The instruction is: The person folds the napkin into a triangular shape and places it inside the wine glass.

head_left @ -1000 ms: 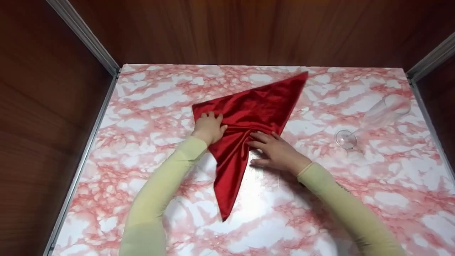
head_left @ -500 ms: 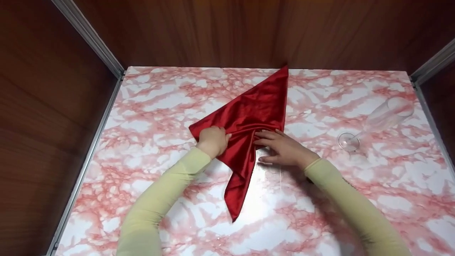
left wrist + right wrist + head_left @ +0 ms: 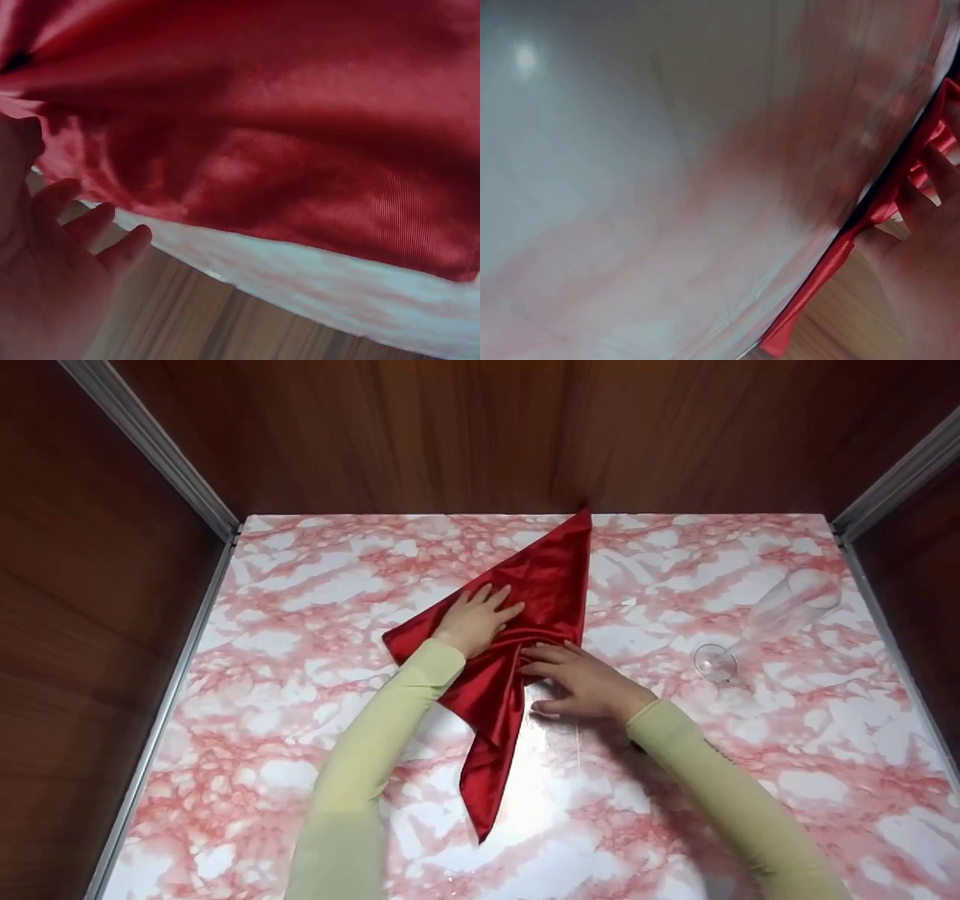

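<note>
A shiny red satin cloth lies in the middle of the table in the head view, gathered in creases at its centre. One pointed corner reaches the back edge, another points toward the front. My left hand rests on the cloth's left part with its fingers spread. In the left wrist view, the fingers are extended beside the cloth's hem. My right hand touches the gathered creases from the right with its fingertips, its thumb apart over the table. The right wrist view shows those fingers against the red folds.
A clear stemmed glass lies on its side at the right, its round foot toward the hands. The table has a pink and white marbled top. Dark wood panels with metal rails stand behind it and at both sides.
My left hand gripped the cloth's left part and shifted it, then spread its fingers and slid forward and right over it. The far corner has swung left. My right hand stays at the creases.
</note>
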A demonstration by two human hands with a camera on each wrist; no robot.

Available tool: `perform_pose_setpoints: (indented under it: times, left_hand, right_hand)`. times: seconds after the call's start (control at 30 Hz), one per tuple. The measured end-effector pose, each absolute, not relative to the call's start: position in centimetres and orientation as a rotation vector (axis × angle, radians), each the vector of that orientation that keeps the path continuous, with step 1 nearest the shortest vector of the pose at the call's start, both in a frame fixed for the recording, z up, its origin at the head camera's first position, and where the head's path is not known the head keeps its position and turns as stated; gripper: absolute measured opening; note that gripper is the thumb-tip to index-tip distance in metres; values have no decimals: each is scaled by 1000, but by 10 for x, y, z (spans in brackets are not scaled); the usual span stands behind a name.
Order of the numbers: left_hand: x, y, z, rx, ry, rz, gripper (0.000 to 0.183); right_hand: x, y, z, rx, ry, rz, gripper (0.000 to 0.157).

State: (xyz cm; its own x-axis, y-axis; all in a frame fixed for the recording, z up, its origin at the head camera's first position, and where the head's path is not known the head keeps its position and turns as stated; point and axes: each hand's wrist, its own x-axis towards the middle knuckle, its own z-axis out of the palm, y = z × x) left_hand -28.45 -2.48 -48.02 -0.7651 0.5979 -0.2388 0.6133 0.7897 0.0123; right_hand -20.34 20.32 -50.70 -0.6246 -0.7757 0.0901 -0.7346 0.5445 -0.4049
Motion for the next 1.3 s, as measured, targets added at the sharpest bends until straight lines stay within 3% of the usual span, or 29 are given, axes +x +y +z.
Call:
perform_pose_setpoints:
  times: [0.47,0.8,1.07,1.3]
  left_hand:
    - [-275,-29,-481,683,2720,13,54]
    - [-260,-23,-480,505,2728,-74,74]
    - [-262,-28,-482,480,2738,-59,51]
    - [-270,-38,-483,530,2768,-46,49]
  right_hand:
    - [-208,211,-494,-1342,2702,-456,52]
    - [-217,225,-490,-1264,2716,-419,46]
    - [-208,217,-493,-1284,2743,-428,48]
    - [-180,195,-495,-1379,2804,-317,57]
